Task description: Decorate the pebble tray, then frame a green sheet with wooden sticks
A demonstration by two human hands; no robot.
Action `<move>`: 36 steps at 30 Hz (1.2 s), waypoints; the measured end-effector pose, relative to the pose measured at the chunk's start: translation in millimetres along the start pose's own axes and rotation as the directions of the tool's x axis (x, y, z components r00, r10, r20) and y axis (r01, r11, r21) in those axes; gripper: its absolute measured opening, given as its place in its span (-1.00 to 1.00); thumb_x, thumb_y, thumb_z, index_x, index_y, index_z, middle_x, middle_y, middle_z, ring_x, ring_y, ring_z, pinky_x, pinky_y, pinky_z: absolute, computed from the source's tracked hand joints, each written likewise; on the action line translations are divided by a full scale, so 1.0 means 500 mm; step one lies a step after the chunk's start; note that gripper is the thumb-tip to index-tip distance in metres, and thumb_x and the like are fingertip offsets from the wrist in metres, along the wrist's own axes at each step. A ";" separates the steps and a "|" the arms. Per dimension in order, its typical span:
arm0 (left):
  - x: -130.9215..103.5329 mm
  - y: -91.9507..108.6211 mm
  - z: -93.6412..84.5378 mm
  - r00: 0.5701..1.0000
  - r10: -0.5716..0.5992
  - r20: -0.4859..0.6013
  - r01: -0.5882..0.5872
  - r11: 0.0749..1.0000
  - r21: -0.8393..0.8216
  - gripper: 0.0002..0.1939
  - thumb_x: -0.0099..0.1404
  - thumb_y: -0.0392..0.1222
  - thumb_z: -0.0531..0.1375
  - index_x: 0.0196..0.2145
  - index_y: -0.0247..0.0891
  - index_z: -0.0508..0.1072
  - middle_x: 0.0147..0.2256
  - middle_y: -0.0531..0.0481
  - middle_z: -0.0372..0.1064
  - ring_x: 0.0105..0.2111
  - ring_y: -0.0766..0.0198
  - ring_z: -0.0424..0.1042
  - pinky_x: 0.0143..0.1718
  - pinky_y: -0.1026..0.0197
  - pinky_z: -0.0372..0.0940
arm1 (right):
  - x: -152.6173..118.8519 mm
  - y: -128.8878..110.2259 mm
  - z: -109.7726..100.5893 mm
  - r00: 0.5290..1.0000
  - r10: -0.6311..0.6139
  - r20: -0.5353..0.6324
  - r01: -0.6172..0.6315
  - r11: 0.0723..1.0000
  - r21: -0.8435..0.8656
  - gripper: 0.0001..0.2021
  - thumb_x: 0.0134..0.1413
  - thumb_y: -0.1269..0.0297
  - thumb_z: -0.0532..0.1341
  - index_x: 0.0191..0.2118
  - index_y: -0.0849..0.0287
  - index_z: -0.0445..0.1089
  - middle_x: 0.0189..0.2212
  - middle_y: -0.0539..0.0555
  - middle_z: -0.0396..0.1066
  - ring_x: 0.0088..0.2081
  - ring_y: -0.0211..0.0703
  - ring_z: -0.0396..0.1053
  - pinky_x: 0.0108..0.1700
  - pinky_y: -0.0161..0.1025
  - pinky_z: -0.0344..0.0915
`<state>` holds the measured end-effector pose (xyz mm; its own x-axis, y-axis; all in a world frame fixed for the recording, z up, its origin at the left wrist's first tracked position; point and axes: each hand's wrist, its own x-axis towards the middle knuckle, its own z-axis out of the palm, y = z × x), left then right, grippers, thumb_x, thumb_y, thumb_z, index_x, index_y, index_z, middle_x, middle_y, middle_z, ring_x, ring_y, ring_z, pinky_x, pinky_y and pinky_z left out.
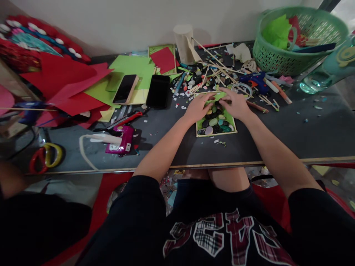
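Note:
A small green panel [201, 125] with a pale stick border lies on the dark tabletop in front of me. Smooth pebbles [213, 122] in black, green, grey and white cover much of its lower part. My left hand [199, 106] reaches over the panel's left side, thumb and fingers apart, fingertips close to the upper pebbles. From the right, my right hand [236, 103] comes over the upper part, its fingers also spread and pointing inward. Whether fingertips press on a pebble is too small to tell. Both hands partly hide the panel's upper half.
Behind the hands are loose sticks [219, 74], pebbles and paper scraps. A blue glue gun [256, 80], green basket [294, 62] and bottle [330, 68] stand right. Two phones [158, 91], coloured paper [74, 85], a purple power socket [119, 140] and scissors [46, 157] lie left, near another person's arm.

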<state>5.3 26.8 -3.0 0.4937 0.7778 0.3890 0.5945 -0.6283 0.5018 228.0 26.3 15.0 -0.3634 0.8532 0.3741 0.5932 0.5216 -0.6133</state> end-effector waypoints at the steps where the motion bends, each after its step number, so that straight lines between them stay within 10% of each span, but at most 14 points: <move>1: -0.002 0.003 -0.001 0.999 0.001 -0.047 -0.001 1.000 -0.001 -0.56 0.53 0.04 0.05 0.24 -0.16 0.35 0.06 -0.17 0.53 0.14 0.03 0.46 0.17 -0.02 0.35 | 0.000 -0.003 -0.001 1.000 -0.003 0.000 0.003 1.000 0.017 -0.46 0.10 0.29 0.26 0.24 0.04 0.40 -0.17 0.10 0.66 -0.02 0.17 0.59 0.17 0.24 0.42; 15: -0.009 0.031 -0.010 0.940 -0.086 -0.329 0.076 0.996 -0.043 -0.43 0.47 0.36 -0.05 -0.16 -0.13 0.53 -0.20 -0.10 0.57 -0.08 0.07 0.50 0.05 -0.02 0.40 | 0.002 -0.034 -0.008 0.994 -0.098 -0.038 0.103 0.981 0.165 -0.70 0.15 -0.03 0.29 -0.11 0.01 0.58 -0.05 0.10 0.62 0.04 0.07 0.54 0.15 0.08 0.40; 31: -0.006 0.008 -0.015 0.952 0.023 -0.305 0.007 0.995 0.096 -0.47 0.52 0.27 -0.12 -0.19 -0.12 0.46 -0.21 -0.14 0.53 -0.03 0.03 0.47 0.16 -0.10 0.30 | 0.011 0.002 0.027 0.997 -0.076 -0.026 0.076 0.997 -0.001 -0.26 0.13 -0.29 0.20 0.37 -0.12 0.28 0.47 0.02 0.05 0.49 0.29 -0.05 0.45 0.33 0.03; 36: -0.005 0.005 -0.012 0.945 0.049 -0.324 -0.022 0.996 0.085 -0.47 0.53 0.26 -0.12 -0.23 -0.11 0.47 -0.24 -0.13 0.56 -0.06 0.05 0.49 0.12 -0.09 0.35 | 0.009 0.006 0.017 0.996 -0.084 -0.034 0.083 0.996 -0.027 -0.44 0.20 -0.11 0.21 0.30 -0.24 0.36 0.48 -0.14 0.02 0.48 0.23 0.01 0.45 0.28 0.06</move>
<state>1.9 23.4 2.0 0.2900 0.7098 0.6420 0.6350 -0.6445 0.4258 222.1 31.4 9.1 -0.3872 0.8062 0.4474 0.5805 0.5901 -0.5611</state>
